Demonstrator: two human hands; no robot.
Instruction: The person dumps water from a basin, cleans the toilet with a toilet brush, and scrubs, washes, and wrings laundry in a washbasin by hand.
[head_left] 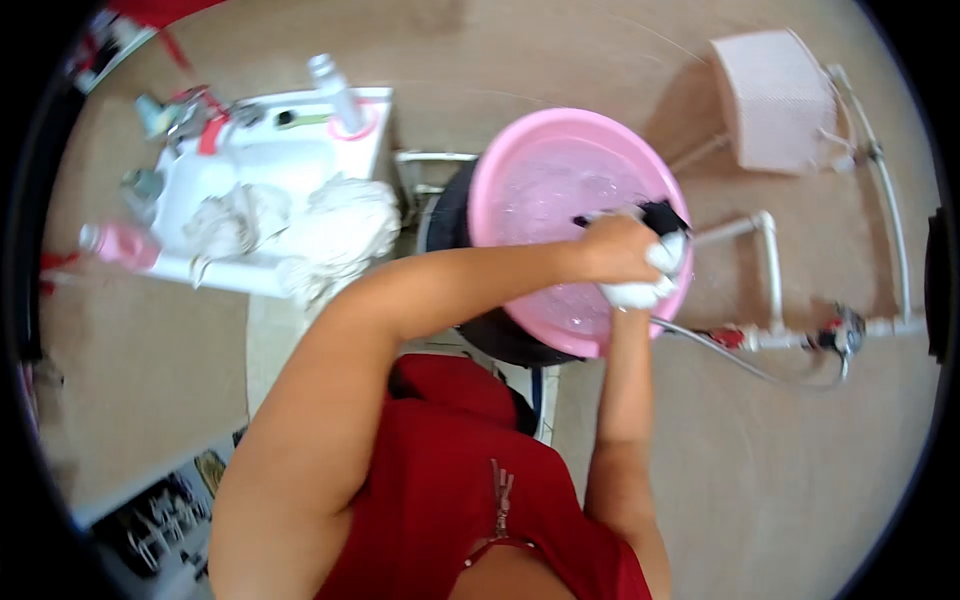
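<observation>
White and a bit wet-looking, the cloth [640, 293] is sitting in a bunched lump near the right side of the pink tub [570, 118]. Soapy-looking water [545, 200] is filling the tub below it, and I cannot tell if the cloth is touching the water. The left hand [620, 247] is closing tight around the lump, with its fingers curling over it. The right hand is mostly hiding behind the cloth, at the end of the right arm [625, 390], so I cannot tell how it is holding on. A black piece [662, 215] is sticking out past the left hand, and I cannot tell if it is part of the same cloth. The cloth is looking soft and floppy, not stiff, and likely it is feeling heavy from the water. Soap is probably making it slippery, but it is not seeming easy to break. A fat, bunched part is looking best to grab, with a whole fist, because a thin edge could be sliding away. A dark bin [452, 220] is showing under the tub. On the left, more white cloths [345, 225] are lying at the sink [375, 105], and some are hanging over its edge.
</observation>
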